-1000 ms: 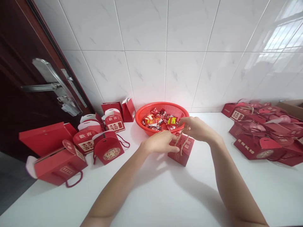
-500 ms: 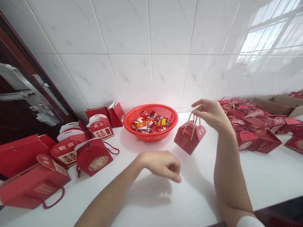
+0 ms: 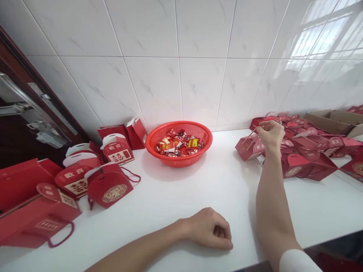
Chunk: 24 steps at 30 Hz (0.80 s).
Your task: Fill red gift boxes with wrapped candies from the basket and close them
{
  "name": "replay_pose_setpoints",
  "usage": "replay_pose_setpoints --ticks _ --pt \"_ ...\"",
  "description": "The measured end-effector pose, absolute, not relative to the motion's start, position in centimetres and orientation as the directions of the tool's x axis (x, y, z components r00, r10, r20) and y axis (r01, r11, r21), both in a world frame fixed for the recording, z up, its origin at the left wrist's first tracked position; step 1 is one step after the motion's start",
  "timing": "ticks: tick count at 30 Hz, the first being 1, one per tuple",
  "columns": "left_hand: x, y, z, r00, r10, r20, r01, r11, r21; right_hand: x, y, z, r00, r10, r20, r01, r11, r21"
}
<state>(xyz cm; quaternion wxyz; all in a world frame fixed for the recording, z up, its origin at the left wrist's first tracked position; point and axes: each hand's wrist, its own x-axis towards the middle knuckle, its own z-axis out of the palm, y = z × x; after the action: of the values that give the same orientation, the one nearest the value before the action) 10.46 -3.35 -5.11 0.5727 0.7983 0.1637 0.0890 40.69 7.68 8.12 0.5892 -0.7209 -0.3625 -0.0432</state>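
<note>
My right hand [image 3: 270, 133] pinches the rope handles of a small red gift box [image 3: 249, 146], which hangs tilted at the left edge of a pile of red boxes [image 3: 314, 145]. Near the front of the white table [image 3: 170, 196], my left hand [image 3: 211, 229] rests with its fingers curled and thumb close to them; nothing shows in it. A red plastic basket [image 3: 181, 161] with wrapped sweets [image 3: 181, 143] stands by the wall, between the pile and the boxes on the left.
On the left stand several red boxes and bags, among them a round-topped box [image 3: 109, 187] and a larger one with a cord handle [image 3: 42, 221]. Open cardboard boxes [image 3: 331, 121] lie at the back right. A door with a metal handle [image 3: 17, 109] is at the far left.
My right hand has carried the small box rightward to the pile. My left hand has moved down and right, closer to the table's front edge.
</note>
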Motion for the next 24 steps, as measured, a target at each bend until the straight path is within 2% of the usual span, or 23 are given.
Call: replay_pose_setpoints --ticks 7,13,20,24 --pt "10.7 -3.3 -5.5 0.922 0.382 -0.06 0.186 -0.303 0.934 42.0 8.5 6.7 0.792 0.331 0.512 0.571 -0.106 -0.814" --pt "10.8 -3.4 -5.2 0.913 0.401 -0.074 0.2 -0.283 0.938 42.3 8.4 6.7 0.816 0.29 0.499 0.555 -0.152 -0.818" --pt "10.8 -3.5 -5.2 0.913 0.403 -0.067 0.195 -0.284 0.939 41.9 7.5 7.3 0.805 0.423 0.415 0.546 -0.256 -0.798" --pt "10.8 -3.6 -5.6 0.914 0.405 -0.039 0.16 -0.27 0.95 41.1 7.4 8.1 0.798 0.447 0.404 0.56 -0.306 -0.769"
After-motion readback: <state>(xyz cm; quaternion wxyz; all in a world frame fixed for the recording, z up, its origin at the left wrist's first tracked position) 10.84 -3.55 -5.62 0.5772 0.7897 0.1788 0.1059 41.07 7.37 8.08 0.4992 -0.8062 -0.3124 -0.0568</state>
